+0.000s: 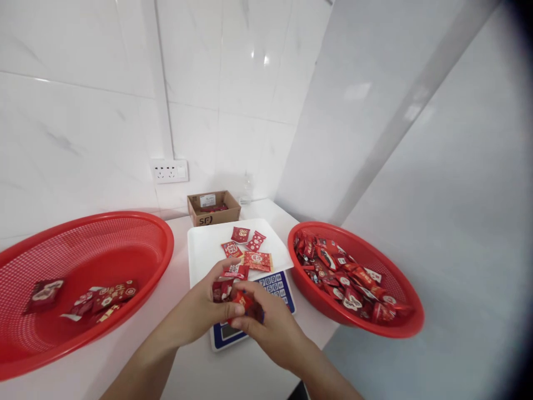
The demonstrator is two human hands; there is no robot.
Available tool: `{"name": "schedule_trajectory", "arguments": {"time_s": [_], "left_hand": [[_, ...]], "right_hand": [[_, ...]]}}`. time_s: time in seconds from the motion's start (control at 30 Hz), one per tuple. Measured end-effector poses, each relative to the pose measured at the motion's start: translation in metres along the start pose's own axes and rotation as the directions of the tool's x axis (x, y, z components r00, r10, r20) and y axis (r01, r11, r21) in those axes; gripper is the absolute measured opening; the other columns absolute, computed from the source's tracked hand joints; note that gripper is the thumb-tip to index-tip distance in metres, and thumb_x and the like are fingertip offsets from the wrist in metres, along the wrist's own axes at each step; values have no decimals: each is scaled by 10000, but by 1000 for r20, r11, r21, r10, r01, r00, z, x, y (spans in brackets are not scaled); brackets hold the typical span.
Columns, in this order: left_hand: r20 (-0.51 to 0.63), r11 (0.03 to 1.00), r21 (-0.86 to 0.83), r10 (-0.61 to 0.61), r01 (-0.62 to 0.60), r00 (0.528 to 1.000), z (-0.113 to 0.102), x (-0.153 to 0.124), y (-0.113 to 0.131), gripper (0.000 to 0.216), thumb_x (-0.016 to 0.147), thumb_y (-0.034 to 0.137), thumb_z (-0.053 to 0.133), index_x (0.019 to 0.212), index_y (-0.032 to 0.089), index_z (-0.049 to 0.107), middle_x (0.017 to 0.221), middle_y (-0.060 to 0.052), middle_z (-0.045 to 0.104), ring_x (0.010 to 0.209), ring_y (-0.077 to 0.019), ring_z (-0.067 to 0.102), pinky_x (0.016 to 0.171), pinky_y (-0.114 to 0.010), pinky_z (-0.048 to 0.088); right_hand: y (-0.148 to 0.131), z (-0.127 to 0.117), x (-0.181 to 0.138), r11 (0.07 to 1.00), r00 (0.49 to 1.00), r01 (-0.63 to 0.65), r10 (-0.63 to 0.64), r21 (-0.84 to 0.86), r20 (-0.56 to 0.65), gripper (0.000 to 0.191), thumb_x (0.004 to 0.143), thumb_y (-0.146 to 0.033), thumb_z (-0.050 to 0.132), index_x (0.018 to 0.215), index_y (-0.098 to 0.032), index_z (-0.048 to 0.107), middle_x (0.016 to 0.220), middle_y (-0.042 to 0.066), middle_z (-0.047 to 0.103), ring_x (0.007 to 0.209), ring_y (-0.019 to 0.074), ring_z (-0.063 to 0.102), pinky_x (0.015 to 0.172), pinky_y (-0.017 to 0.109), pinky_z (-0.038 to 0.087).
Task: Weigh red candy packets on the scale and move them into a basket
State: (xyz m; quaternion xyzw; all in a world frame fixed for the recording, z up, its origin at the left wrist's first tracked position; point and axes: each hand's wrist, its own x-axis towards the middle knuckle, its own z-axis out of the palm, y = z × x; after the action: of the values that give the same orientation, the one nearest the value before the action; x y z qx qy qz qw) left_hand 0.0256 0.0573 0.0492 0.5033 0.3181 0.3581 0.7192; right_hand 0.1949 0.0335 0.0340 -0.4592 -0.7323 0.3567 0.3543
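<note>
Both hands are close together over the front of a weighing scale [277,286]. My left hand [204,308] is closed around red snack packets [222,290], its thumb pressing on them. My right hand [270,322] curls around a red packet [245,301], thumb tip near the left thumb. The fingers hide part of these packets, so how many there are cannot be told. Just beyond, several red packets, including a red-and-gold one [258,260], lie on the scale's white tray [204,244]. Part of the scale's keypad and display is covered by my hands.
At left stands a red plastic basket [125,219] with several packets [110,297] inside. Another red basket [400,328] at right holds a heap of red packets [345,278]. A cardboard box [216,214] sits behind the scale, near the tiled wall [233,139] with a socket [170,171].
</note>
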Motion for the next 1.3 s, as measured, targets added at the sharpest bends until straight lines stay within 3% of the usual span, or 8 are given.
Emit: {"name": "schedule_trajectory", "arguments": {"time_s": [0.17,0.33,0.57,0.7,0.83,1.0,1.17,1.3], "left_hand": [[-42,997,71,4,-1,999,8,7,-6,765,700,299,722,1347,270,316,819,-5,629,747,-165,610,670,-269,471],[-232,978,191,130,-86,964,9,16,-8,578,763,377,632,1277,260,394,1037,-41,555,574,-82,522,529,-235,454],[-423,973,12,214,-231,881,-3,14,-2,498,657,106,607,1087,258,406,1006,-9,578,808,-143,602,727,-296,493],[-359,978,-71,158,-195,920,-1,10,3,582,640,97,604,1137,264,351,961,-13,615,868,-178,623,756,-324,490],[-119,999,43,26,-21,993,7,7,-3,902,660,81,551,1400,286,77,830,10,617,731,-164,619,683,-317,491],[81,980,174,-111,96,991,19,7,-20,1054,660,78,510,1412,246,-209,721,44,601,642,-141,577,613,-290,454],[55,897,441,3,-27,998,21,5,-21,925,774,201,526,1438,277,-113,1148,-80,590,953,-191,577,776,-335,461],[-124,686,727,153,-15,980,5,-1,-5,645,868,360,437,1439,308,141,1365,-89,456,1155,-243,508,913,-398,436]], "right_hand": [[6,-6,-6,998,998,-57,57,22,15,362,761,-304,637,1114,-271,567,973,8,674,841,179,609,726,285,455],[19,-13,10,996,983,-79,82,30,-166,284,778,-274,575,1061,-254,565,935,6,660,822,169,603,732,295,457],[33,-37,57,984,958,-146,115,-98,-263,511,806,-329,537,1305,-266,447,844,-8,640,690,150,574,701,314,447],[24,-35,50,994,963,-99,84,-45,-257,455,837,-335,506,1283,-251,474,889,7,636,728,141,570,685,287,443],[9,-24,23,1000,994,16,-16,3,-104,396,812,-322,575,1201,-258,544,976,21,604,754,128,552,660,256,443],[7,-11,-2,998,999,50,-50,27,-22,49,772,-243,635,804,-210,617,821,0,554,710,123,540,614,234,433],[24,-33,-21,989,959,93,-119,-111,-257,162,801,-334,602,714,-204,560,757,11,557,702,140,533,595,241,430],[50,-86,-34,932,802,-119,-113,-342,-586,182,822,-389,536,803,-210,561,874,56,600,798,186,568,696,310,473]]}}
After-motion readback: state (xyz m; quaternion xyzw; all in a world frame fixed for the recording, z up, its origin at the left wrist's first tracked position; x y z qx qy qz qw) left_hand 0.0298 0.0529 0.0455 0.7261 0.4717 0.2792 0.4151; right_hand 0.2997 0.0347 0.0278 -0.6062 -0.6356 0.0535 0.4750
